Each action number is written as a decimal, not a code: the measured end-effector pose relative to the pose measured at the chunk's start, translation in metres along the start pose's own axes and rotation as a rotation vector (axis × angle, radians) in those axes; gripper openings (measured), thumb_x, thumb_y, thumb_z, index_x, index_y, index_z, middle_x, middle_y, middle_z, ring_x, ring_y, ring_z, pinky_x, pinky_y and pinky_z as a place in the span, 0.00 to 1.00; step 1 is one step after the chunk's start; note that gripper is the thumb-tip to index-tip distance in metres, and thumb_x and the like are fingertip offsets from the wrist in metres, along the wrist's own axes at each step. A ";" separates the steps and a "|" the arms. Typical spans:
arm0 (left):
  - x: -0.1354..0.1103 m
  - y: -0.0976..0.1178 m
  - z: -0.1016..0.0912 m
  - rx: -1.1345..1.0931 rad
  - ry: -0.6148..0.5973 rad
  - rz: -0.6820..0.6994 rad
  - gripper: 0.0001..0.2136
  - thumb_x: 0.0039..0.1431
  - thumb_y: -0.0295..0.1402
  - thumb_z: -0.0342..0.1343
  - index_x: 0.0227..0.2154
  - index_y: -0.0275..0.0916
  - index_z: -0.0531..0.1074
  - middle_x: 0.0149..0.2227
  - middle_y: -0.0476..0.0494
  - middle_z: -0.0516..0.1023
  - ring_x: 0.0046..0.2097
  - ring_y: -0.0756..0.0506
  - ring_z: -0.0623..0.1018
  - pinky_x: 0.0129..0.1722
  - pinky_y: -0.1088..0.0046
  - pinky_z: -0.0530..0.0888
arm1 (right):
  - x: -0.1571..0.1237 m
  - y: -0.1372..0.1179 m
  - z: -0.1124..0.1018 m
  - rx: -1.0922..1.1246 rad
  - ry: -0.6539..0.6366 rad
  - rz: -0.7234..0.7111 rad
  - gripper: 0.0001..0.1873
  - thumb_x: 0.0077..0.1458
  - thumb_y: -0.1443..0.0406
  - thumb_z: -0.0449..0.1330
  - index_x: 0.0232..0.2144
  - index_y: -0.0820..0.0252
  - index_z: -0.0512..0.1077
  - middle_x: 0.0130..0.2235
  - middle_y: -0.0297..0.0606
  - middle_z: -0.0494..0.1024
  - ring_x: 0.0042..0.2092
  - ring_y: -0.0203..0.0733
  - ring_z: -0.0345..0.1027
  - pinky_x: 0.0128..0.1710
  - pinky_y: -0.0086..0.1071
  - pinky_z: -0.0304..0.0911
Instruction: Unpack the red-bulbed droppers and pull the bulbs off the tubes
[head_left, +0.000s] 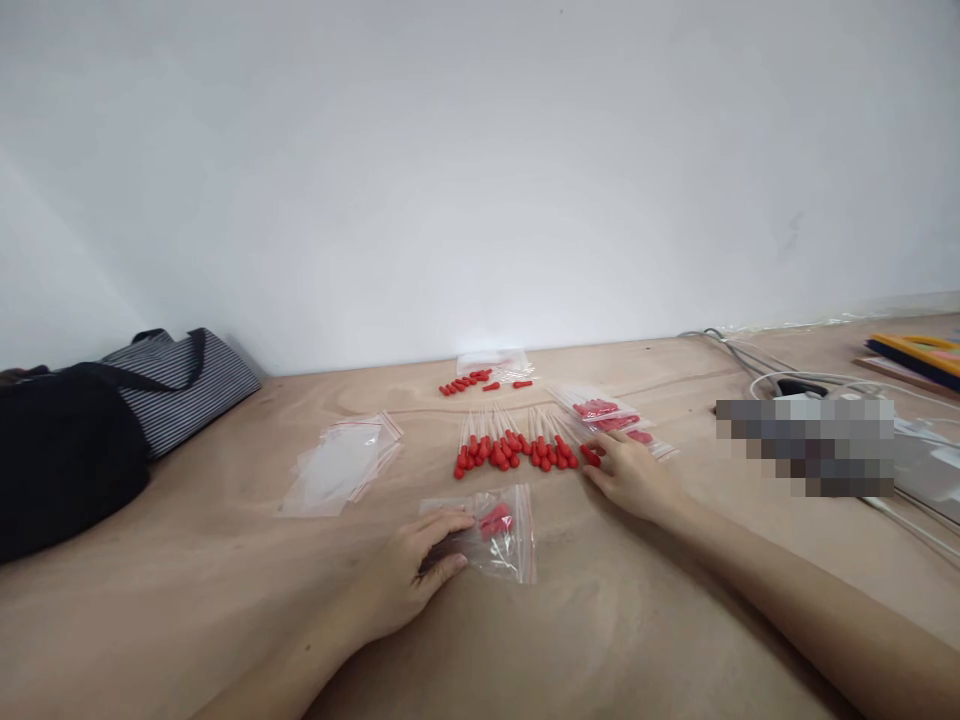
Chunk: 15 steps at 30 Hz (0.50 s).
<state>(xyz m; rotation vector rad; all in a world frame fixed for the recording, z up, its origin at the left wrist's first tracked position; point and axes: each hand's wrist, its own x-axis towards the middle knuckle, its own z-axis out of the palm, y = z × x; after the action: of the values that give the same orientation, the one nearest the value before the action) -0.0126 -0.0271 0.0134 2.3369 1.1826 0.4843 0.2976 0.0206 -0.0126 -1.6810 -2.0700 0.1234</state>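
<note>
The desk (225, 600) is seen with a striped bag (199, 390) set at its far left. The left hand (409, 567) is rested low with its fingers spread. The right hand (634, 475) is held with bent fingers, but whether they are pinching cannot be told. A clear bag (517, 565) with red bits inside is touched by the left hand. Past it, red-ended sticks (499, 455) are laid in a row. One red end (590, 456) is seen by the right fingertips.
</note>
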 end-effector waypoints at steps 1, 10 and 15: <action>0.000 0.000 0.000 0.002 0.006 0.000 0.15 0.55 0.33 0.49 0.46 0.45 0.66 0.50 0.47 0.70 0.51 0.44 0.69 0.52 0.63 0.66 | 0.001 -0.001 0.002 0.006 -0.013 0.011 0.09 0.48 0.68 0.53 0.35 0.62 0.68 0.37 0.42 0.72 0.37 0.41 0.67 0.37 0.31 0.58; -0.002 -0.003 0.003 0.041 0.009 0.006 0.15 0.57 0.35 0.48 0.48 0.45 0.65 0.51 0.46 0.69 0.52 0.45 0.69 0.52 0.63 0.65 | -0.005 -0.019 -0.002 0.244 0.172 -0.027 0.11 0.51 0.69 0.49 0.37 0.62 0.69 0.31 0.39 0.73 0.30 0.37 0.65 0.31 0.30 0.59; 0.001 0.003 0.008 0.025 0.043 0.002 0.14 0.56 0.33 0.49 0.46 0.43 0.66 0.49 0.46 0.71 0.50 0.45 0.70 0.51 0.64 0.67 | -0.026 -0.051 -0.002 0.471 -0.095 -0.333 0.08 0.51 0.66 0.54 0.32 0.58 0.72 0.29 0.36 0.70 0.28 0.33 0.63 0.25 0.26 0.58</action>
<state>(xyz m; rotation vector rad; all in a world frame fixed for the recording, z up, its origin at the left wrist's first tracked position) -0.0068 -0.0299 0.0086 2.3603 1.2127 0.5258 0.2561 -0.0167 -0.0007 -1.0585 -2.1435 0.5427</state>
